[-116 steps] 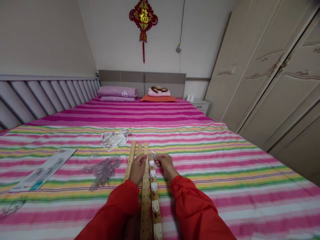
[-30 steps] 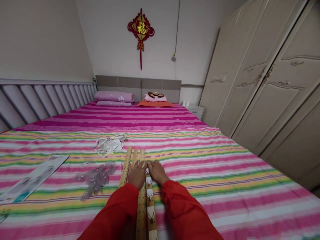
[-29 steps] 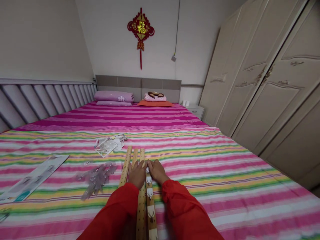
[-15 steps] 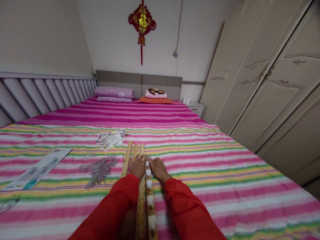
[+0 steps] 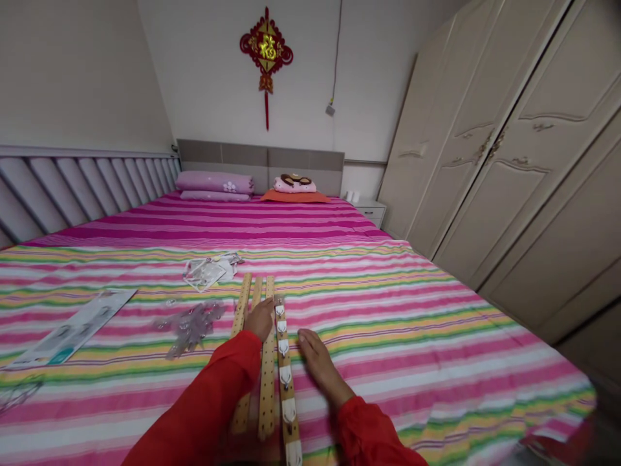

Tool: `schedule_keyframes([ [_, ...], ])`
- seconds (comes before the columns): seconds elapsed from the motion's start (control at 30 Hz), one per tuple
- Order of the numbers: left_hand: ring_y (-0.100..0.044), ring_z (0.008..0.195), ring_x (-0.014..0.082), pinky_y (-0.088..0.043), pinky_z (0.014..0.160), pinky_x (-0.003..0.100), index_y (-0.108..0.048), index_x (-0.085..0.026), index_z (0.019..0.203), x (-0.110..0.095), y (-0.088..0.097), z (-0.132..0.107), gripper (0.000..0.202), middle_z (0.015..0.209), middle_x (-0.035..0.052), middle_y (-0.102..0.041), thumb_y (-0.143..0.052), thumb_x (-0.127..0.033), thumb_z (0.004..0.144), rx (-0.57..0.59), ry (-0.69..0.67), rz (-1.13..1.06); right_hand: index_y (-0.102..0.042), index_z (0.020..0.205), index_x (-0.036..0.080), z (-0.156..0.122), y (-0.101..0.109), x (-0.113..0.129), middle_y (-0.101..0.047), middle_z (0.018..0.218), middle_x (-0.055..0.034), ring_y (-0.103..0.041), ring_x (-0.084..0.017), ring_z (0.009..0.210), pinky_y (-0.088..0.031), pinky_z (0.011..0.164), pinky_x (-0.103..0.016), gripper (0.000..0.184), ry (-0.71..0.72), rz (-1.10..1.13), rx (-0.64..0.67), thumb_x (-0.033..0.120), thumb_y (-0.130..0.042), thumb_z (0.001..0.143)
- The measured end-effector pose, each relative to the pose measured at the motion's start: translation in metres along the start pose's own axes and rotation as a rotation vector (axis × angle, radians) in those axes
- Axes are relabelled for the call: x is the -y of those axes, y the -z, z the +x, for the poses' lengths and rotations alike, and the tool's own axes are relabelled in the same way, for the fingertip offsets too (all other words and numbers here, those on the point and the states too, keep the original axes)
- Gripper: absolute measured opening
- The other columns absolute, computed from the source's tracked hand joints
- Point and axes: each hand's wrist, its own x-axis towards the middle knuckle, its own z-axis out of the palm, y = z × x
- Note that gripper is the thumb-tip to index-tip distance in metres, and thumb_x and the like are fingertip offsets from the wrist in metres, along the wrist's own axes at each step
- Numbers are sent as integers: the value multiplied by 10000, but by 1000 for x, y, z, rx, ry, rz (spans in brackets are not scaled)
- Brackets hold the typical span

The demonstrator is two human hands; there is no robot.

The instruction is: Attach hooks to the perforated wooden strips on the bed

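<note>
A narrow wooden strip (image 5: 283,360) lies lengthwise before me, with several white hooks (image 5: 285,375) in a row along its top. My left hand (image 5: 262,318) reaches over the plain wooden strips beside it, its closed fingertips at the left edge of the hooked strip near the far end. Just what the fingertips grip is partly hidden. Three drilled wooden strips (image 5: 266,382) lie to the left, partly under my left hand and sleeve. My right hand (image 5: 320,362) rests on the striped bedspread to the right of the hooked strip, apart from it, fingers stretched out.
Left of the strips lies a heap of clear plastic pieces (image 5: 194,327). Beyond it are clear packets (image 5: 208,270), and further left a long white packaging card (image 5: 75,330). Thin wire-like items (image 5: 19,393) sit at the left edge. A wardrobe (image 5: 485,168) stands right.
My right hand has come off the far end of the hooked strip and moved nearer and to the right. The left hand stays near that end. The view has shifted slightly.
</note>
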Motion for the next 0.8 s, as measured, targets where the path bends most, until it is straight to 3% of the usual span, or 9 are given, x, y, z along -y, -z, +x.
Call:
schedule_keyframes([
  [0.13,-429,1292,208,-231,1112,485,-594,-205,1214,1,8,-13,481,1384,72,-505,-348,-84,820,-66,64,-78,-699,992,202,-42,14,10,-666,1087,-103,-575,-234,1053,-421,966,-360,428,-42,169,-93,544,-488,844],
  [0.27,-459,1268,230,-310,1089,461,-624,-171,1174,15,12,-45,426,1343,100,-542,-381,-183,824,-193,31,-209,-719,891,182,-88,22,19,-694,957,-87,-604,-237,948,-451,884,-341,422,-142,322,-176,563,-580,775],
  [0.37,-503,1224,229,-379,1057,404,-642,-154,1136,35,8,-77,411,1295,114,-576,-421,-268,810,-332,-10,-358,-715,831,169,-121,20,16,-682,758,-53,-608,-196,743,-478,688,-288,426,-256,464,-238,573,-646,714],
  [0.47,-534,1182,238,-417,1025,394,-659,-159,1085,55,4,-103,406,1249,116,-601,-457,-355,793,-443,72,-466,-701,776,152,-152,11,8,-620,582,-15,-552,-142,532,-409,501,-239,443,-390,641,-241,580,-691,663],
  [0.6,-592,1078,247,-444,984,401,-675,-165,978,75,5,-120,389,1127,109,-662,-481,-400,736,-520,197,-558,-713,844,131,-182,0,3,-688,730,-67,-598,-141,521,-409,484,-240,414,-521,868,-142,469,-768,612],
  [0.8,-641,919,240,-503,860,378,-677,-175,869,90,2,-129,375,945,84,-716,-498,-434,665,-625,378,-663,-703,1010,190,-196,-7,8,-715,926,-74,-664,-160,663,-450,563,-242,534,-573,1069,167,199,-830,492],
])
